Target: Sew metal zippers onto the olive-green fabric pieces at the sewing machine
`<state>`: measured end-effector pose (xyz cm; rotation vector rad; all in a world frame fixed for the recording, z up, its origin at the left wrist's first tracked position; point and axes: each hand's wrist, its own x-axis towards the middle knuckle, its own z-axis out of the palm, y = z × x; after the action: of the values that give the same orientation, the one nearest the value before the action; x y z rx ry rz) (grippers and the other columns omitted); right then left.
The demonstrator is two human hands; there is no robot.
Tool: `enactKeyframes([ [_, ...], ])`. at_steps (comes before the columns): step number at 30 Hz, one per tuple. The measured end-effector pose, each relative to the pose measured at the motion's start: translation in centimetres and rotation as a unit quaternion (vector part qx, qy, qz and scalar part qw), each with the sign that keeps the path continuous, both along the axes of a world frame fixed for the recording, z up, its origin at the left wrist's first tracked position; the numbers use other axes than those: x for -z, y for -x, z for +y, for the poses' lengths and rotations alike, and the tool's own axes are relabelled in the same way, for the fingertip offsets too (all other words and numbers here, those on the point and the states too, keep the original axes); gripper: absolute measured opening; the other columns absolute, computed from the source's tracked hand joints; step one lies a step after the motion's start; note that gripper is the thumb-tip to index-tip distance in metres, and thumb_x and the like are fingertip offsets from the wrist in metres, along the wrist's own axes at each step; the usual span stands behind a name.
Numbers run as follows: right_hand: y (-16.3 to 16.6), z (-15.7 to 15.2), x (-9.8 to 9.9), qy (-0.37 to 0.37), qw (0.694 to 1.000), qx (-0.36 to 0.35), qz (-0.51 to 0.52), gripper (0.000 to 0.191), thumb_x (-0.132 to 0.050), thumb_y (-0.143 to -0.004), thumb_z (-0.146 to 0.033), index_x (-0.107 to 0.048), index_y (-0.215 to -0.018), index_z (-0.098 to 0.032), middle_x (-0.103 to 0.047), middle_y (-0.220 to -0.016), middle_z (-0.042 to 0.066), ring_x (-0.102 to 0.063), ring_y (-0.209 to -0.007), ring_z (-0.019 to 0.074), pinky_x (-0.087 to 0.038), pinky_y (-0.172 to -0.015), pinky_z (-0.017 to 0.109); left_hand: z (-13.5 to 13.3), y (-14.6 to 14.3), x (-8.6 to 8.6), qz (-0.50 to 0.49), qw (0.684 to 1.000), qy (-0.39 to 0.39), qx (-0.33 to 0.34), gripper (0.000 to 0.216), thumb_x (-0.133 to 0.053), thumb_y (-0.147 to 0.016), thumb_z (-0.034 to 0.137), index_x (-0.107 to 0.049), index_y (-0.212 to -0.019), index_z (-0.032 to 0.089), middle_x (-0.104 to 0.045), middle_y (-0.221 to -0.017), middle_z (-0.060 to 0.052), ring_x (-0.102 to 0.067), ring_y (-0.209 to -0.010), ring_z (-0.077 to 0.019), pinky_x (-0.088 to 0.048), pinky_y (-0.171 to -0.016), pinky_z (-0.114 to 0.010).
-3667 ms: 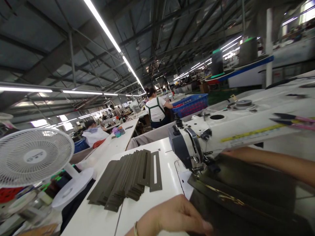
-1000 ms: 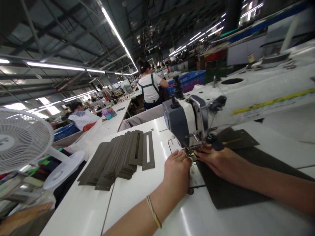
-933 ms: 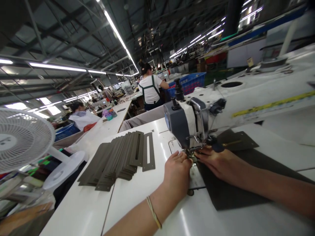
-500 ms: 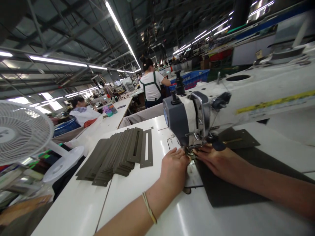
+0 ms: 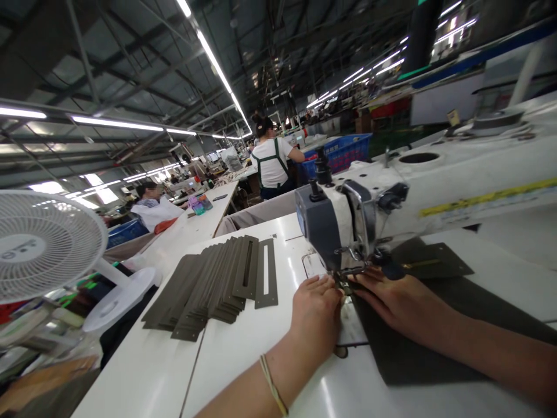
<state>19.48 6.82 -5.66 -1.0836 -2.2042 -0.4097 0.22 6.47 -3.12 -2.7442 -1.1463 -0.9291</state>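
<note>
The sewing machine (image 5: 335, 226) has its presser foot low over the metal needle plate (image 5: 353, 325). Just left of the foot is my left hand (image 5: 317, 307), fingers bent and pressed together; its fingertips and whatever they pinch are hidden. My right hand (image 5: 395, 296) lies over a dark olive panel (image 5: 404, 354), its fingers gripping the panel's edge close to the foot. Behind that hand, a piece with a zipper-like gold line (image 5: 424, 264) lies on the panel. To the left, a fanned stack of olive pieces (image 5: 204, 284) rests beside a single slotted piece (image 5: 272, 278).
A white fan (image 5: 130, 290) stands at the left of the white table (image 5: 152, 377). Farther back are a blue crate (image 5: 348, 151), a long table (image 5: 217, 203) with small items, and two co-workers, one in a white shirt (image 5: 272, 165).
The whole view has shifted, so everything sits slightly lower and farther right. Both hands stay beside the presser foot; the panel shows no clear movement relative to the machine.
</note>
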Motion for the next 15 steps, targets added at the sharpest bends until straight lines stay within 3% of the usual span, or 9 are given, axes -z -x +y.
enactKeyframes([
  [2, -0.5, -0.2, 0.8, -0.028, 0.998, 0.057, -0.014, 0.044, -0.041, -0.094, -0.045, -0.064, -0.104, -0.008, -0.069, -0.097, 0.019, -0.065, -0.096, 0.0328, -0.048, -0.088, 0.054, -0.5, 0.1, -0.2, 0.005, 0.999, 0.026, -0.039, 0.016, -0.052, -0.09, 0.012, -0.067, -0.089, 0.016, -0.072, -0.1, -0.009, -0.067, -0.098, -0.0228, -0.05, -0.095, -0.042],
  [4, -1.4, -1.1, 1.7, -0.053, 0.993, 0.099, -0.028, 0.066, -0.041, -0.088, -0.062, -0.061, -0.112, -0.004, -0.065, -0.109, 0.025, -0.056, -0.111, 0.0408, -0.039, -0.094, 0.064, -1.7, 0.1, -0.6, 0.038, 0.993, 0.056, -0.093, 0.027, -0.053, -0.09, 0.018, -0.062, -0.115, 0.012, -0.062, -0.124, -0.018, -0.055, -0.121, -0.0325, -0.042, -0.103, -0.054],
  [6, -2.4, -2.8, 2.5, -0.07, 0.991, 0.11, -0.042, 0.077, -0.037, -0.087, -0.068, -0.054, -0.123, -0.003, -0.059, -0.122, 0.027, -0.049, -0.121, 0.0416, -0.038, -0.095, 0.064, -3.4, -0.1, -0.9, 0.078, 0.986, 0.096, -0.115, 0.047, -0.056, -0.089, 0.026, -0.051, -0.131, 0.006, -0.044, -0.14, -0.025, -0.035, -0.134, -0.0415, -0.032, -0.106, -0.065],
  [9, -3.0, -6.7, 3.2, -0.086, 0.988, 0.114, -0.055, 0.087, -0.032, -0.087, -0.069, -0.034, -0.141, 0.0, -0.051, -0.132, 0.028, -0.045, -0.125, 0.0406, -0.036, -0.096, 0.062, -6.5, -0.5, -1.3, 0.087, 0.981, 0.159, -0.075, 0.058, -0.057, -0.089, 0.035, -0.044, -0.138, 0.006, -0.031, -0.148, -0.026, -0.021, -0.139, -0.0435, -0.019, -0.109, -0.069],
  [12, -2.2, -10.6, 3.1, -0.083, 0.988, 0.12, -0.046, 0.092, -0.032, -0.088, -0.067, -0.015, -0.148, 0.002, -0.049, -0.132, 0.03, -0.046, -0.123, 0.0426, -0.035, -0.095, 0.064, -9.2, -1.0, -1.4, 0.021, 0.977, 0.207, -0.042, 0.057, -0.063, -0.084, 0.038, -0.051, -0.134, 0.013, -0.036, -0.148, -0.02, -0.022, -0.139, -0.0424, -0.012, -0.11, -0.069],
  [15, -0.5, -13.5, 2.7, -0.071, 0.991, 0.112, -0.026, 0.093, -0.034, -0.088, -0.064, -0.008, -0.15, 0.0, -0.05, -0.132, 0.03, -0.048, -0.12, 0.044, -0.035, -0.093, 0.066, -11.2, -1.4, -1.6, -0.135, 0.944, 0.296, -0.057, 0.03, -0.068, -0.078, 0.031, -0.069, -0.105, 0.017, -0.064, -0.122, -0.013, -0.052, -0.12, -0.0379, -0.035, -0.106, -0.058],
])
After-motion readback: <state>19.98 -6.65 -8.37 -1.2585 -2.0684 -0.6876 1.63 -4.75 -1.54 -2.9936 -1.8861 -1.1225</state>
